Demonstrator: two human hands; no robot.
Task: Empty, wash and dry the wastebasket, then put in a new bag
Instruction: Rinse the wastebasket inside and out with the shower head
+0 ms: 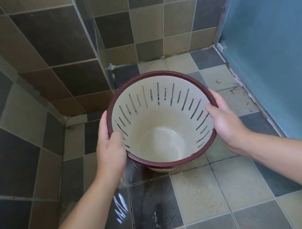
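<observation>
Tiled floor (200,192) and walls close round us, wet underfoot. Our left hand (108,142) and right hand (226,121) each curl over opposite sides of the basket (162,136) rim, thumbs inside, so it hangs between them above the floor, mouth up. We judge it mid-rinse: keep both grips firm and tip slowly so leftover water runs out.

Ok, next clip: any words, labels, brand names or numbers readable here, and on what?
None. The wastebasket, gripped at its rim by the left hand and right hand, shows only slits, no print. The floor tiles carry an embossed flower pattern, not text. Wall tiles are plain.
</observation>
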